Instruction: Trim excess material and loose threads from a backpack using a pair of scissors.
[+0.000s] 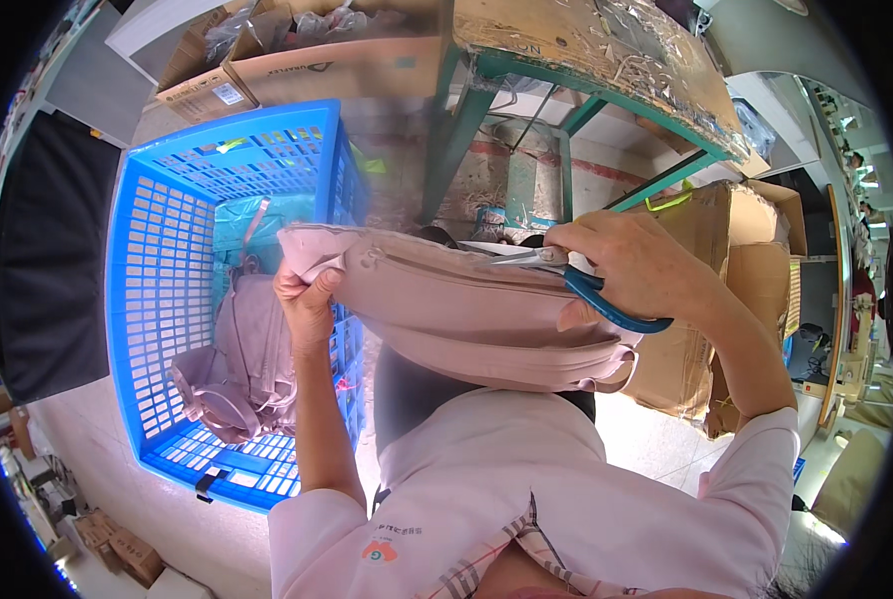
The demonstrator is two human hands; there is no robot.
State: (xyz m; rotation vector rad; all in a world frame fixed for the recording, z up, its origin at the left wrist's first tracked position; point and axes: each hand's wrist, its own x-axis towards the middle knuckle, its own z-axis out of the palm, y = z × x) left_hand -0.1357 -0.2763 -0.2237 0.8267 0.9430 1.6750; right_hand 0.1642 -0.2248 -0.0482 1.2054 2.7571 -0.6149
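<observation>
Here, scissors (578, 285) in right fingers (566, 238), bag (446, 311) in left fingers (324, 285).

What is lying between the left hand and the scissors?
In the head view, part of the pink bag lies between the left hand and the scissors.

Left forearm (325, 419) upright, left fingers (324, 287) pinched, right elbow (769, 384) bent outward, right fingers (572, 236) curled

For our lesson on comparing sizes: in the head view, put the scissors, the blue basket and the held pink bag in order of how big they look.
Largest to smallest:
1. Blue basket
2. Held pink bag
3. Scissors
</observation>
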